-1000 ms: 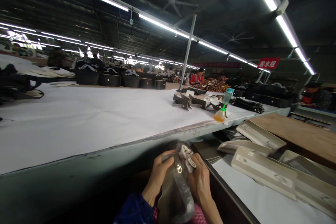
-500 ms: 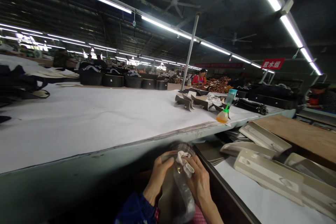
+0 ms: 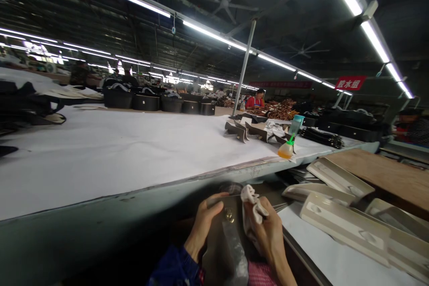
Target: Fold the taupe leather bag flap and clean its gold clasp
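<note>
My left hand (image 3: 203, 223) grips the upper left edge of a grey-brown leather bag piece (image 3: 223, 241) held in my lap below the table edge. A small metal clasp (image 3: 229, 215) shines near the piece's top, and clear plastic film covers its lower part. My right hand (image 3: 270, 234) is closed round a crumpled white cloth (image 3: 252, 203), lifted just to the right of the clasp. A blue sleeve covers my left forearm.
A long white-covered table (image 3: 117, 152) stretches ahead, with folded grey pieces (image 3: 250, 130), an orange glue bottle (image 3: 285, 148) and a teal cup (image 3: 295, 124) on it. Beige bag panels (image 3: 342, 221) lie stacked at the right. Other workers sit far back.
My right hand has drawn the cloth off the clasp and to the right, uncovering the metal clasp. The left hand keeps its hold on the piece.
</note>
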`<control>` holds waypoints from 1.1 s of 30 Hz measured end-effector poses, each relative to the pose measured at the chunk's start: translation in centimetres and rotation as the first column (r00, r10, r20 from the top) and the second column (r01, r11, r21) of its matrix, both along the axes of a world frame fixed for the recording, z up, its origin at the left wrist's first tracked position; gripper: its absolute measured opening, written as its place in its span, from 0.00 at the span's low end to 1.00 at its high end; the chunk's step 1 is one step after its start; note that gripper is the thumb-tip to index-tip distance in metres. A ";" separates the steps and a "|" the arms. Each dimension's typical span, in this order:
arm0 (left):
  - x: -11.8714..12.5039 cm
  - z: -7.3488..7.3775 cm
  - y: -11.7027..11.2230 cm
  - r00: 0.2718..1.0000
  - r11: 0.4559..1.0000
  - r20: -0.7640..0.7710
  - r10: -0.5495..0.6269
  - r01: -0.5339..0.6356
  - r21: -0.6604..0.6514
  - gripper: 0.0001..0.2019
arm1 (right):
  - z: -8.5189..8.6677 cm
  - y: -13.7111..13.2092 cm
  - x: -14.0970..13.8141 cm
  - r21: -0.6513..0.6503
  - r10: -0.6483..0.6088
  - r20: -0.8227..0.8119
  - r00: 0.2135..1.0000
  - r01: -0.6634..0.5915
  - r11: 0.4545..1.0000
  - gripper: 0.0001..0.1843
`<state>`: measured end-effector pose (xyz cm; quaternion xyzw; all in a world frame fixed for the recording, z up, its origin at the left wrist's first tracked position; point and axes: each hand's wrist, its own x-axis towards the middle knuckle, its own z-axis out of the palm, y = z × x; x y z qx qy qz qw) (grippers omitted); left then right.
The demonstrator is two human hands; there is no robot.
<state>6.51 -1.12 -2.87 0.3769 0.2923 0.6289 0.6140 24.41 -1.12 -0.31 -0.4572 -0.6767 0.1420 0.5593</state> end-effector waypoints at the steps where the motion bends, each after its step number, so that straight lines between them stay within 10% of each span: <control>1: 0.0 0.0 0.0 1.000 1.000 0.006 0.005 -0.005 -0.005 0.20 | 0.2 -0.2 -0.3 0.015 0.040 0.079 0.996 -0.041 0.999 0.15; 22: 0.6 -1.1 0.7 0.997 0.997 -0.031 0.076 -0.076 -0.013 0.16 | -0.9 1.3 -2.2 0.201 -0.238 0.443 0.864 0.162 0.966 0.07; 33: 0.6 0.8 -0.6 0.999 0.997 0.020 0.028 -0.026 -0.076 0.20 | -1.1 -0.9 1.6 -0.014 -0.023 0.411 0.911 0.031 0.999 0.11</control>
